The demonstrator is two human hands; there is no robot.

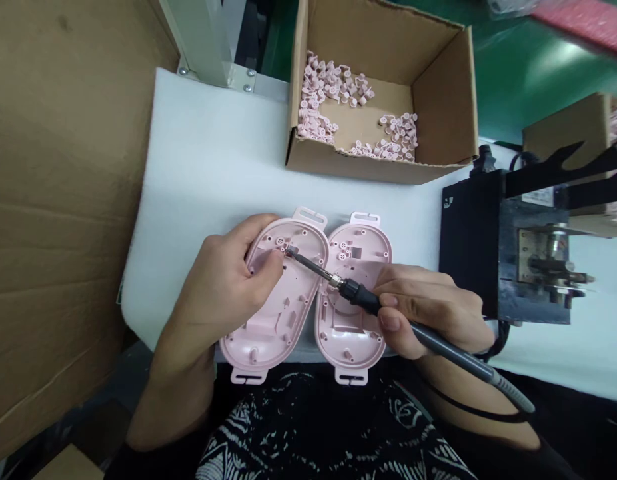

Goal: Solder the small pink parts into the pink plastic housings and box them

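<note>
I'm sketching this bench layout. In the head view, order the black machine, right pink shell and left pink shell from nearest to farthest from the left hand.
1. Left pink shell: held in the left hand.
2. Right pink shell: just right of that one.
3. Black machine: far right.

White worktop (218, 160) — an open cardboard box (378, 165) at far centre, a dark machine (471, 247) at right, the right-hand pink shell (348, 327) near.

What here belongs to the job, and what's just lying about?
Part of the job:
pink shell in left hand
pen-shaped tool in right hand
second pink shell, probably
small pink parts in carton, probably

Just lying about, apparently:
cardboard, far left
red strip, top right
</note>
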